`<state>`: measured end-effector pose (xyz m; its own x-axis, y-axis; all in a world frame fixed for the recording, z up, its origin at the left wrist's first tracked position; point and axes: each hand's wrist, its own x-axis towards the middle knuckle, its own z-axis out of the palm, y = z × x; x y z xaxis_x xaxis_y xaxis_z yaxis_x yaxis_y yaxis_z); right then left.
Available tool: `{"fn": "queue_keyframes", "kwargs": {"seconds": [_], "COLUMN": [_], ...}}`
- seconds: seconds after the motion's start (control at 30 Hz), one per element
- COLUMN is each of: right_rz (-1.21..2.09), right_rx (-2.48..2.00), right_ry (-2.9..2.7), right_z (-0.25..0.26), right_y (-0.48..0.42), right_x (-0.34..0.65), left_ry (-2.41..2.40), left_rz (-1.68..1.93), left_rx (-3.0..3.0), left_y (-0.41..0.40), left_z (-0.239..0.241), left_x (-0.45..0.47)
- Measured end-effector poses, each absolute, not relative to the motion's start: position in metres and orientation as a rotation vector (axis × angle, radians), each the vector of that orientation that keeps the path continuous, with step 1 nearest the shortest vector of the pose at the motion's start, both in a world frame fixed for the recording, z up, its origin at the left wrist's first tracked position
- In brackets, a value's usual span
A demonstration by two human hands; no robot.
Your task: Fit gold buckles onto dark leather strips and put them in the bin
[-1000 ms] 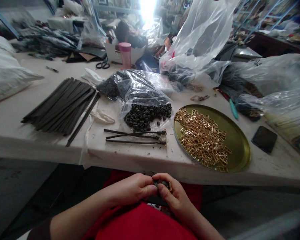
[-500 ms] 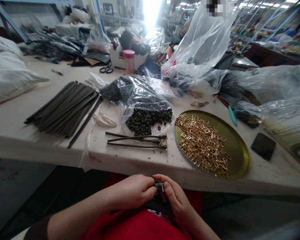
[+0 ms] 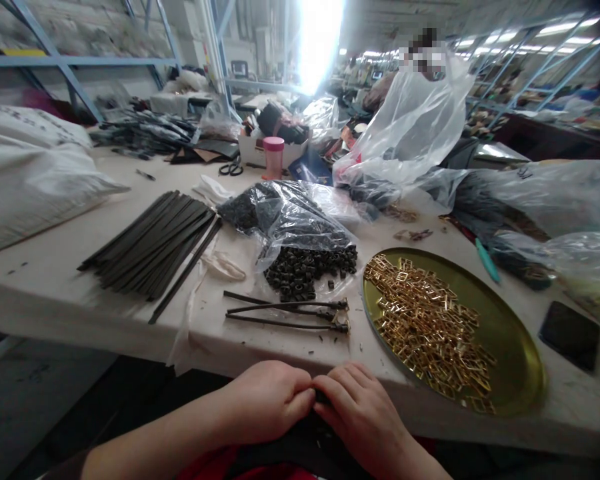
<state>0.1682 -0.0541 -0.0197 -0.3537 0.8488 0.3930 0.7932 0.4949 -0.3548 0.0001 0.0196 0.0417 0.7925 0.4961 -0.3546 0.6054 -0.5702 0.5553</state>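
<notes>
My left hand [image 3: 267, 403] and my right hand [image 3: 355, 403] meet in front of the table edge, above my lap. Both are closed, fingertips almost touching, around a dark strap [image 3: 321, 397]; only a sliver of it shows between them, and any buckle on it is hidden. Just beyond, on the table, lie three dark straps with gold buckles [image 3: 287, 309] at their right ends. Small black strap loops [image 3: 307, 270] spill from a clear plastic bag [image 3: 300, 210] behind these. To the right, gold rectangular buckles [image 3: 430, 320] are heaped on a round gold tray [image 3: 520, 373].
A stack of dark flat straps [image 3: 150, 243] lies on the left of the table. Beyond stand a pink-lidded container [image 3: 273, 157] and scissors [image 3: 231, 168]. A black phone [image 3: 570, 333] rests right of the tray. White sacks [image 3: 40, 180] fill the far left.
The camera view has tilted up, so the table appears lower. My fingers have drawn together over the strap, and the gold buckle that showed between them is now covered.
</notes>
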Motion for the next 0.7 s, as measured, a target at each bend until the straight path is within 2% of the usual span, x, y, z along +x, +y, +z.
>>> {"fn": "queue_keyframes", "kwargs": {"seconds": [0.13,0.3,0.43,0.7], "right_rz": [-0.088,-0.288,-0.437,-0.555], "right_rx": [-1.461,-1.643,-1.642,-1.519], "right_ry": [-2.112,-2.025,-1.975,-1.897], "right_z": [-0.024,-0.057,-0.084,-0.091], "right_y": [-0.027,0.011,0.022,0.023], "right_x": [0.182,0.199,0.198,0.201], "left_ry": [1.032,1.023,1.149,2.205], "left_rz": [-0.094,0.332,0.376,0.201], "left_rx": [2.596,2.905,2.937,2.489], "left_y": [0.046,0.075,0.091,0.185], "left_z": [0.039,0.0,-0.017,0.025], "left_x": [-0.007,0.0,-0.01,-0.12]}}
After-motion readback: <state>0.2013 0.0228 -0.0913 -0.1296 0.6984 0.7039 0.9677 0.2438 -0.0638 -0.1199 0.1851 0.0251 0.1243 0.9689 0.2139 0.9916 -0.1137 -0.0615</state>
